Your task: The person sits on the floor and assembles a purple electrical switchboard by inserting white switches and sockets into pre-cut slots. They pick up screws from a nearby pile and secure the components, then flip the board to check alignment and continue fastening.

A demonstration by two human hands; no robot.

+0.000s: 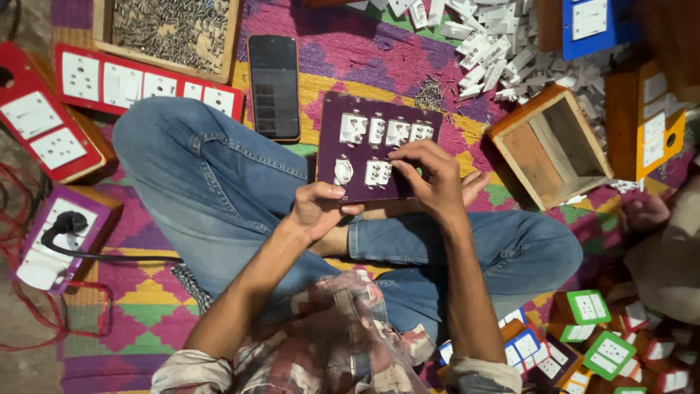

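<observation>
A person sits cross-legged on a bright patterned mat (343,58), jeans filling the middle of the view, with a dark purple board (372,149) propped on the lap just above the knees. It looks to me like the fitting stage: white switches and sockets (386,131) are being pressed into the board's cut-outs, four in the top row, a round knob and a socket in the lower row. The right end of the lower row lies under the hand, so I cannot tell whether it is filled.

The left hand (317,211) grips the board's lower edge, fingers curled under and thumb on top. The right hand (430,175) lies over the lower right part, fingertips bunched narrow and pressing down on something I can't make out beneath them. Whatever follows would call for a steady board and square pressure, I'd judge.

Around them: an open wooden box (554,146), a red switchboard (146,84), a tray of screws (171,29), a dark phone (273,86), and a heap of loose white switches (488,44).
</observation>
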